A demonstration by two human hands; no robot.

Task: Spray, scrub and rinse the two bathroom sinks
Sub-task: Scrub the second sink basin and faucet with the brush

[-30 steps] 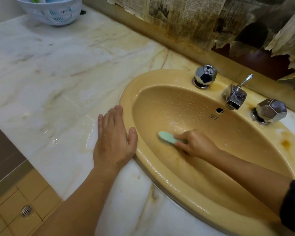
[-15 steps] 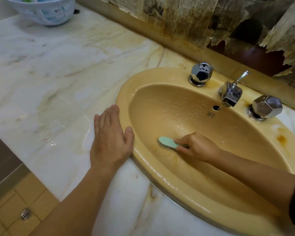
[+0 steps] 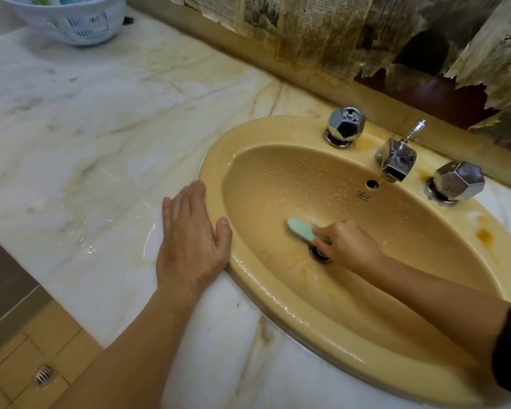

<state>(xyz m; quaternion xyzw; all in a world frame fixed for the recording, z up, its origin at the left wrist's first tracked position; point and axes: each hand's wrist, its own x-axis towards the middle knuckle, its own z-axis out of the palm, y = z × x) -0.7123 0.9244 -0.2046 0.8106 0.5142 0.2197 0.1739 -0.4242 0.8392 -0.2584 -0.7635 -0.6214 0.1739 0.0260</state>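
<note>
A: Where are the two hands?

B: The left hand [image 3: 191,236] lies flat on the wet marble counter [image 3: 80,137], fingers straight and together, palm down. It holds nothing. Its thumb touches the left rim of the yellow sink [image 3: 278,293].

A: And the other one?

B: The right hand [image 3: 347,245] is inside the basin, at the bottom. Its fingers are curled around the handle of a small green brush [image 3: 301,229]. The head of the brush points to the left and presses on the basin floor, just beside the drain [image 3: 319,255], which the hand partly hides.

A: How does the sink look?

B: The basin is wet, with drops on the back wall below the overflow hole [image 3: 372,183]. On the back rim stand two chrome knobs, the left knob [image 3: 345,125] and the right knob [image 3: 457,180], with the spout [image 3: 395,160] between them. There is a rust-coloured stain [image 3: 484,235] on the right rim.

A: Something else on the counter?

B: A white plastic basket [image 3: 74,20] stands at the far left corner, well apart from the sink
</note>
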